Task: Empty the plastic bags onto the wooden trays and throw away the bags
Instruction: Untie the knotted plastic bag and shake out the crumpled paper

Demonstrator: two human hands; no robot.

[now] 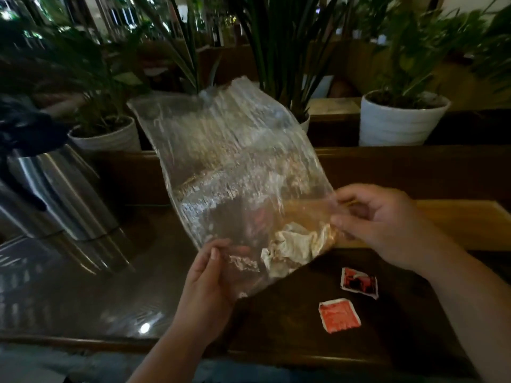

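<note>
item: clear plastic bag (235, 172), both hands' fingers (218, 251) pinching its near edge; i'd tip it over the wooden tray (442, 225), shaking gently.

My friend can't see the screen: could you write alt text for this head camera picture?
Two bare hands, left hand and right hand, hold up a clear plastic bag with crumpled paper inside, above a dark wooden table. Two red sauce packets lie on the table; potted plants stand behind.
</note>
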